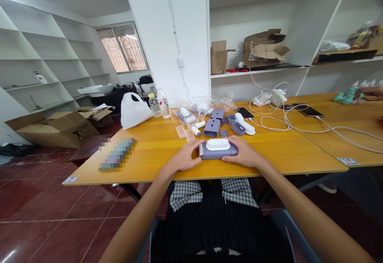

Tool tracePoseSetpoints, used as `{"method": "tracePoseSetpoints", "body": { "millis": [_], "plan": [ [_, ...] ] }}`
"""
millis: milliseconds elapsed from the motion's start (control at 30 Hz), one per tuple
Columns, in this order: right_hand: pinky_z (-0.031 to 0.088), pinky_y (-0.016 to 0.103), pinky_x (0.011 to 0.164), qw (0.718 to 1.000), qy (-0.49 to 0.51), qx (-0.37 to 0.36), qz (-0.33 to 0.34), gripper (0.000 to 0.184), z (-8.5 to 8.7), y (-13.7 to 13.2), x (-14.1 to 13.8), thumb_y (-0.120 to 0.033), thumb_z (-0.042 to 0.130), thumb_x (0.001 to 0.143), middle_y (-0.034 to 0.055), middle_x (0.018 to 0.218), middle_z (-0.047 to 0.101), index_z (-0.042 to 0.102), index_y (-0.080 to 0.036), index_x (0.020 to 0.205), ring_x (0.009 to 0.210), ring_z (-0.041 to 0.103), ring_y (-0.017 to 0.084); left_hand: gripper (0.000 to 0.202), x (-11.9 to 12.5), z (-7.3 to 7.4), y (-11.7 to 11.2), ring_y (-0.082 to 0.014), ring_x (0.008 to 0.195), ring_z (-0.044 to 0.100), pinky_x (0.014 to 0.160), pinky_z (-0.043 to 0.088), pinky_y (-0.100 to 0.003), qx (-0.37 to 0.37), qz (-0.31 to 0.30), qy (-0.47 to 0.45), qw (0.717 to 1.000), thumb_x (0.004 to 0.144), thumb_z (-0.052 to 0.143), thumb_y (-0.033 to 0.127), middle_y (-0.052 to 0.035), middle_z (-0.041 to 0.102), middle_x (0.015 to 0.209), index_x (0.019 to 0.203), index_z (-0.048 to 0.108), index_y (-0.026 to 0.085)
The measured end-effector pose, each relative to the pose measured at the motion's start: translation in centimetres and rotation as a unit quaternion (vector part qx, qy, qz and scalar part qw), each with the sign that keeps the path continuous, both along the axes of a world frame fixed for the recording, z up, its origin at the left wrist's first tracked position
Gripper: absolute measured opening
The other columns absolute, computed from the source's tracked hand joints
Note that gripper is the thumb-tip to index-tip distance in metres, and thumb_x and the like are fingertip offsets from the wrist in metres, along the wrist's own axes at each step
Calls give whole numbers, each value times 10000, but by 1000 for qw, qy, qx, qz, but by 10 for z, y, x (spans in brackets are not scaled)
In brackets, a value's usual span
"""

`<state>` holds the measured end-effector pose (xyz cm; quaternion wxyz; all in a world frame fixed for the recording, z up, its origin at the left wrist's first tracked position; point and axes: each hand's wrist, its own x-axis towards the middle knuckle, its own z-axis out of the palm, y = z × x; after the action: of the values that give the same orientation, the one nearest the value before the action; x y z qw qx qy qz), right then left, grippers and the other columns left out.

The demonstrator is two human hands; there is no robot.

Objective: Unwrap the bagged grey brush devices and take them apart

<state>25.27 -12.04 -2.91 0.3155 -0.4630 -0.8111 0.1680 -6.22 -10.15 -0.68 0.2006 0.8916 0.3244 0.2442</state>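
Observation:
On the table close to me sits a greyish-purple oblong box point(214, 155) with a white bristle brush point(218, 144) on its top. My left hand point(186, 156) grips the box's left end, thumb on the near side. At the right end, my right hand point(243, 152) is closed round the box in the same way. Just beyond are purple slotted pieces point(212, 127), small purple cups point(238, 128) and a white long-handled piece point(245, 125). Small white rollers point(200, 124) and translucent pinkish cups point(180, 131) lie to their left.
Behind these lie clear plastic wrapping point(206, 105) and a phone point(244, 113). Two bottles point(163, 102) and a white bag point(134, 111) stand at the back left. White charging cables point(287, 121) cross the right side. Another person's hand point(372, 93) is near green-and-white bottles point(348, 95).

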Motion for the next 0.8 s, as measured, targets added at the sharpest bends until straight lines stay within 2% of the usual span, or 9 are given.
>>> {"method": "tracePoseSetpoints", "body": {
  "millis": [100,233,567,800],
  "plan": [
    [491,574,1105,1000,3,3,-5,665,-1,1,0,-551,831,833,107,1344,667,629,-296,1412,1222,650,360,736,1,2,-1,-350,1456,527,1247,412,-581,-3,-10,4,1000,890,702,249,-141,517,1618,1585,459,255],
    [494,586,1101,1000,11,9,-2,651,-1,0,-1,-546,840,828,102,1327,670,631,-311,1398,1208,656,360,718,4,3,-1,-348,1450,539,1242,415,-589,-1,-5,-1,1000,929,739,357,-141,536,1609,1582,455,268],
    [486,589,1112,1000,6,4,1,657,-1,1,0,-543,838,827,99,1353,664,632,-325,1412,1226,649,360,700,6,0,0,-348,1415,565,1224,434,-584,10,6,0,1000,917,738,329,-136,575,1557,1561,471,271],
    [451,587,1155,1000,3,3,7,724,-1,0,1,-505,855,804,96,1431,644,615,-331,1464,1290,630,368,705,4,4,-3,-349,1291,614,1146,495,-558,8,5,11,1000,883,767,375,-135,613,1446,1521,489,264]
  ]
}}
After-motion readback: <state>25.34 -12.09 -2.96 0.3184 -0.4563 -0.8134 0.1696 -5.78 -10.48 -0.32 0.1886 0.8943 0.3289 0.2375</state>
